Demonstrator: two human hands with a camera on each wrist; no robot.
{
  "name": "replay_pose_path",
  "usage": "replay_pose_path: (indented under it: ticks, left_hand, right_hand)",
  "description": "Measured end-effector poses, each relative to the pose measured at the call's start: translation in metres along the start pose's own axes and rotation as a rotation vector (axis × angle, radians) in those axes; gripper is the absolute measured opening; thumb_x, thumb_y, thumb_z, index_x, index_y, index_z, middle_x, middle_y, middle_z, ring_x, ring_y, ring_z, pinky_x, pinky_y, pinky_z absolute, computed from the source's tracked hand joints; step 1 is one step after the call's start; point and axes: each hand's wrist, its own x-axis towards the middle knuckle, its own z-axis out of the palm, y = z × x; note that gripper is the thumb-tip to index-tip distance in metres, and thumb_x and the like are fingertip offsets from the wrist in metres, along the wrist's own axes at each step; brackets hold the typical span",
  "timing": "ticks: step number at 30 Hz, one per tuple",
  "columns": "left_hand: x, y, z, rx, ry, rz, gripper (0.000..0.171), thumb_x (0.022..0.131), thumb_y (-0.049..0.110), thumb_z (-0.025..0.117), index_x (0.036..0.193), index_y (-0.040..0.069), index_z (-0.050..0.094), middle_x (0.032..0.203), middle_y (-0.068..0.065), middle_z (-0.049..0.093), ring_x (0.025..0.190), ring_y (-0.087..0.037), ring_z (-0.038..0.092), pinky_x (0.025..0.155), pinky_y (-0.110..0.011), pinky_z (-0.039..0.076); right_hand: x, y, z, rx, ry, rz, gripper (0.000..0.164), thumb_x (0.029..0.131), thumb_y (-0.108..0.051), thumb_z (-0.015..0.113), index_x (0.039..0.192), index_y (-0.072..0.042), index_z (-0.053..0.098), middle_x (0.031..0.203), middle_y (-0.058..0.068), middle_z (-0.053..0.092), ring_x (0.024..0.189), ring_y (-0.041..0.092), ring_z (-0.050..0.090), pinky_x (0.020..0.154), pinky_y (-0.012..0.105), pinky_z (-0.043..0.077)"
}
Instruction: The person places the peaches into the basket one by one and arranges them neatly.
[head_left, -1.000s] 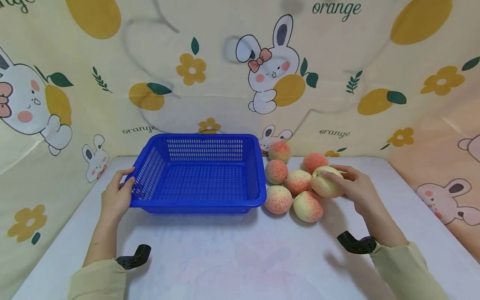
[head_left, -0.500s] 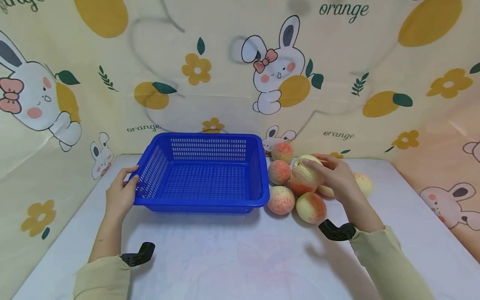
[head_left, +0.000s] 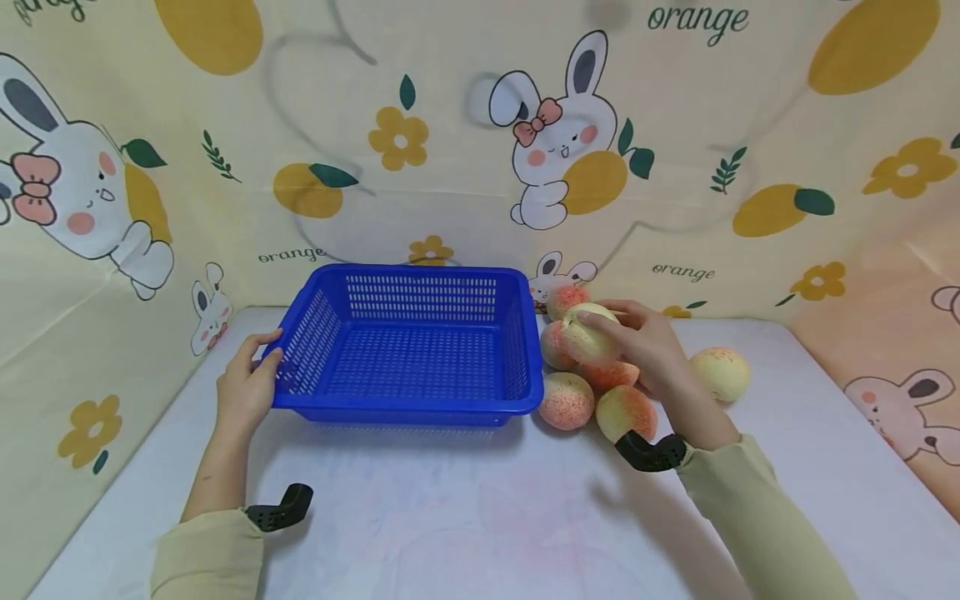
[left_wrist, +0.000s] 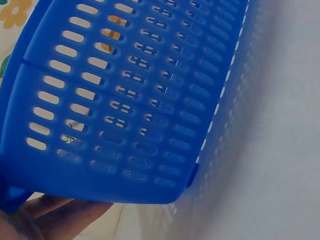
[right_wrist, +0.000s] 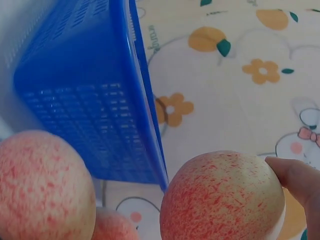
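My left hand (head_left: pixel 246 385) grips the left rim of a blue plastic basket (head_left: pixel 408 407), whose perforated side fills much of the left wrist view. Nothing lies inside the basket. In my right hand (head_left: pixel 651 343) is a pale yellow peach (head_left: pixel 590 335), pinched between thumb and fingers above the other peaches, just right of the basket. The right wrist view shows red speckles on the lower side of this held peach (right_wrist: pixel 222 197). Below it, several peaches lie clustered against the basket's right side, among them a speckled peach (head_left: pixel 566 401) and a yellow-red peach (head_left: pixel 627 412), some partly hidden.
A single pale peach (head_left: pixel 720 373) lies apart on the white table (head_left: pixel 450 517), to the right of my right forearm. Behind the table hangs a patterned cloth (head_left: pixel 450 192) with rabbits and oranges. Each wrist wears a black camera mount (head_left: pixel 281 508).
My right hand has carried the peach leftward over the pile toward the basket, uncovering the lone pale peach at right. My left hand keeps its grip on the rim. The view has shifted slightly.
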Motion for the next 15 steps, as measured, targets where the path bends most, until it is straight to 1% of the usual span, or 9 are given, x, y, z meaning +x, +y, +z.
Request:
replay_pose_path:
  ticks: [3,8,11,15]
  left_hand:
    - [0.0,0.0,0.0,0.001,0.005,0.002,0.042,0.102,0.028,0.035,0.143,0.018,0.044,0.137,-0.03,0.047,0.121,-0.049,0.051,0.094,-0.057,0.043]
    - [-0.001,0.0,0.0,-0.011,0.01,0.004,0.042,0.102,0.027,0.036,0.142,0.017,0.045,0.137,-0.03,0.047,0.122,-0.048,0.05,0.094,-0.057,0.043]
    - [-0.001,-0.001,0.001,-0.025,0.01,0.006,0.041,0.102,0.026,0.037,0.141,0.017,0.045,0.138,-0.03,0.047,0.122,-0.048,0.05,0.095,-0.057,0.043]
    - [-0.001,-0.001,0.001,-0.033,0.017,0.018,0.041,0.102,0.026,0.038,0.14,0.016,0.047,0.136,-0.03,0.049,0.121,-0.048,0.051,0.094,-0.056,0.044]
  right_hand:
    - [0.002,-0.004,0.006,-0.049,0.01,-0.028,0.082,0.077,-0.065,0.066,0.141,-0.017,0.046,0.145,0.012,0.043,0.125,0.031,0.045,0.096,0.041,0.042]
    - [0.007,-0.013,0.018,-0.082,0.001,-0.039,0.083,0.076,-0.065,0.067,0.139,-0.016,0.047,0.141,0.013,0.045,0.122,0.03,0.045,0.087,0.035,0.047]
    - [0.009,-0.018,0.027,-0.09,0.006,-0.069,0.079,0.077,-0.063,0.068,0.138,-0.017,0.05,0.137,0.012,0.049,0.121,0.029,0.045,0.085,0.034,0.046]
    - [0.013,-0.026,0.038,-0.078,0.012,-0.13,0.07,0.077,-0.06,0.07,0.132,-0.02,0.055,0.132,0.009,0.054,0.119,0.028,0.047,0.085,0.035,0.045]
